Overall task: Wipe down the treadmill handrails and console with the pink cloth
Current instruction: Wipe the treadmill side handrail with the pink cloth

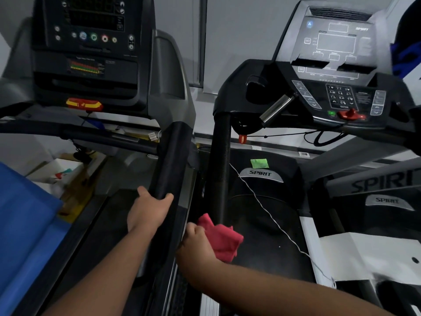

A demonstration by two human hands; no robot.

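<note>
Two treadmills stand side by side. My left hand grips the near end of the left treadmill's black right handrail. My right hand holds the crumpled pink cloth against the lower end of the right treadmill's black left handrail. That Spirit machine's console rises at the upper right, with a keypad and a red safety key. At the upper left is the dark console of the left machine.
A chrome pulse grip juts from the right console. A white cord runs across the right treadmill's black motor cover. A blue sheet and cardboard boxes lie at the left. Another Spirit machine stands far right.
</note>
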